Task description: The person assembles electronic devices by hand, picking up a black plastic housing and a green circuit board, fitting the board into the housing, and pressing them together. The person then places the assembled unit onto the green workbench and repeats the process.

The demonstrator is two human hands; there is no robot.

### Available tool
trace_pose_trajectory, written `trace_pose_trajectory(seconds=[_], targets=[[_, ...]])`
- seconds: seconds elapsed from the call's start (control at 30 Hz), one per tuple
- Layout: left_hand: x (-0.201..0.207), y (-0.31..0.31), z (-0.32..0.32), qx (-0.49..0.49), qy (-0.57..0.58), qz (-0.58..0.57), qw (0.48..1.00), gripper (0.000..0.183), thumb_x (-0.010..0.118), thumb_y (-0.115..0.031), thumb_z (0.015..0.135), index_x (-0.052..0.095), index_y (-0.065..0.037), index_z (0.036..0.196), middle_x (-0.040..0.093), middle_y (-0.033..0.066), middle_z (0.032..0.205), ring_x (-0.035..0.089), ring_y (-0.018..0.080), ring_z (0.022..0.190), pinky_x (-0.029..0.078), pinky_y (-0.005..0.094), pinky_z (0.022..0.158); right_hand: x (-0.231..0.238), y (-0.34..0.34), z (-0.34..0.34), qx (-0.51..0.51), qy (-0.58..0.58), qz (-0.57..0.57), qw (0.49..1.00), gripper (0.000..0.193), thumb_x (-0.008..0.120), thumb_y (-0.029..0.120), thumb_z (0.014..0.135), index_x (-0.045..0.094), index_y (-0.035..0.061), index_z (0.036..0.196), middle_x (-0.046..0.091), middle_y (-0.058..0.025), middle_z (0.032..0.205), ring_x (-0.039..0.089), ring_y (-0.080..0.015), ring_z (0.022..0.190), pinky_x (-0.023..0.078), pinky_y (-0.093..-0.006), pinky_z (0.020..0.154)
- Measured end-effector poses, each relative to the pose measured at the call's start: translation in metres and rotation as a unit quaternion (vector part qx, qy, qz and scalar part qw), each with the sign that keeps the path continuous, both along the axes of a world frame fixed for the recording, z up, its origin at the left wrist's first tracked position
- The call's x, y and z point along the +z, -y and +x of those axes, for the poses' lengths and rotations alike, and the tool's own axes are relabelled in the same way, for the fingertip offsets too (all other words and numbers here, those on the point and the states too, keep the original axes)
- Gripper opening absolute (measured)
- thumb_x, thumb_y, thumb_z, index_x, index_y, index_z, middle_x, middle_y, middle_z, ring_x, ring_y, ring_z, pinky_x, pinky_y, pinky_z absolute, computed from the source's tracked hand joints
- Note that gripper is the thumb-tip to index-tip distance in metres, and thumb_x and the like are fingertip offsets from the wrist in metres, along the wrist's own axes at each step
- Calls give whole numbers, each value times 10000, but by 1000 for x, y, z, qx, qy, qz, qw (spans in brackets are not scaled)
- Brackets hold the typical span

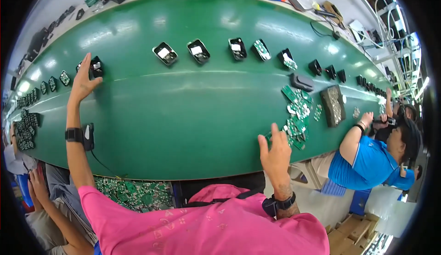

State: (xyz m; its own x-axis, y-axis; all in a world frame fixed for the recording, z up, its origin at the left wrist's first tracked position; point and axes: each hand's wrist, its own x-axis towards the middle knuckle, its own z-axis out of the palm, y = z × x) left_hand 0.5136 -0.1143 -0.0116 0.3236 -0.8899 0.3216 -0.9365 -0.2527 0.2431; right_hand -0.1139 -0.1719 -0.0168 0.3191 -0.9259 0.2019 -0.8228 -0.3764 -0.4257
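Note:
My left hand [84, 82] is stretched out at the far left, fingers extended and thumb apart. Just behind it sits a small black case [96, 67] with parts inside, partly hidden; whether my fingers touch it I cannot tell. Lower right, my right hand [277, 153] has its fingers spread beside a loose pile of green circuit boards [299, 105]. A board edge shows close to its thumb and forefinger, but no grip on it is visible. Across the mat stand open black cases with white labels, such as this case [198, 51], and another case [261, 50] bearing a green board.
A dark foam block [333, 105] and a grey-black case [302, 82] lie by the pile. A black corded device [88, 137] is beside my left forearm. Below the table edge is a tray of boards [133, 194]. Co-workers sit on both sides, one in a blue shirt [367, 160].

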Motion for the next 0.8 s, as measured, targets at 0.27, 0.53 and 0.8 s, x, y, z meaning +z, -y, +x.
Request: trace_pose_trajectory(seconds=[0.27,0.53,0.8], targets=[[5,11,-89,69,14,-23,997,780,840,-224,706,517,-15,1384,656,206,1262,675,336,1063,521,381,920,-8,-19,-29,-37,-4,78,996,591,744,262,891,537,-52,1347,583,-182,1028,605,-334,854,499,-435,736],[-9,-37,-374,-116,-288,31,950,805,873,-187,656,484,-13,1339,613,155,1276,652,202,744,559,336,713,-14,-16,-51,17,38,-14,999,249,594,140,996,628,-73,1120,659,-183,841,639,-295,692,503,-391,621],[-39,-43,-415,-88,-329,-48,939,890,883,-112,639,468,-23,1422,596,154,1316,650,227,797,563,321,757,12,-9,-10,0,522,378,764,190,583,147,1020,618,-39,1036,674,-129,729,585,-138,482,461,-241,444]])
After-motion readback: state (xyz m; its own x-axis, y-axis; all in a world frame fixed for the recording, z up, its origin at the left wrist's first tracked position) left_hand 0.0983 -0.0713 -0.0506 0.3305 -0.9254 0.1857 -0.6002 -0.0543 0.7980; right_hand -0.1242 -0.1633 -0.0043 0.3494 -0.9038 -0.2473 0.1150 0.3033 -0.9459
